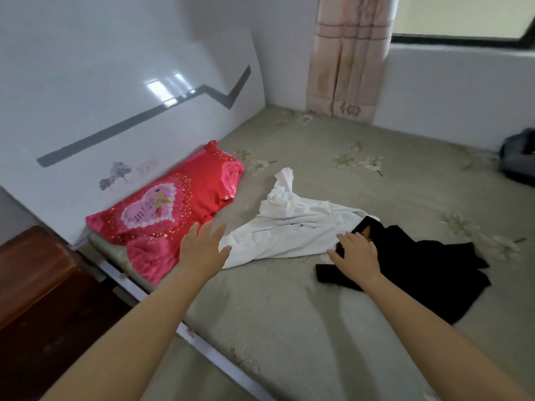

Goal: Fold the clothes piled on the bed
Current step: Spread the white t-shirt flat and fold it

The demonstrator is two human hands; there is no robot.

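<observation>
We are reaching both arms out over the bed (289, 308), which is wearing a grey-green sheet printed with pale flowers. Our left hand (204, 247) is hovering with its fingers straight and spread, holding nothing; it is sitting over the near right edge of the red pillow (173, 204) and just left of the white garment (292, 227), whose near left hem is lying right beside our thumb. We cannot tell whether the thumb is touching the cloth.

Our right hand (357, 250) is lying palm down with fingers relaxed on the spot where the white garment is meeting the black garment (428, 273). The fingertips are resting at the black garment's far left edge, and a black sleeve is sticking out to the left beneath our wrist. We cannot tell whether any finger is curling under the fabric.

The white garment is lying crumpled in the middle of the bed, one sleeve trailing toward the far side. The black garment is spreading to the right of it and nearer to us, overlapping its right end.

The red pillow, showing a pink heart patch, is leaning against the white headboard (115, 82) on the left. A pink curtain (347, 59) is hanging at the far corner, beside a window (463, 15). A dark grey bundle (518, 160) is sitting at the far right edge, and a brown wooden cabinet (37, 273) is standing near left, beside the bed.
</observation>
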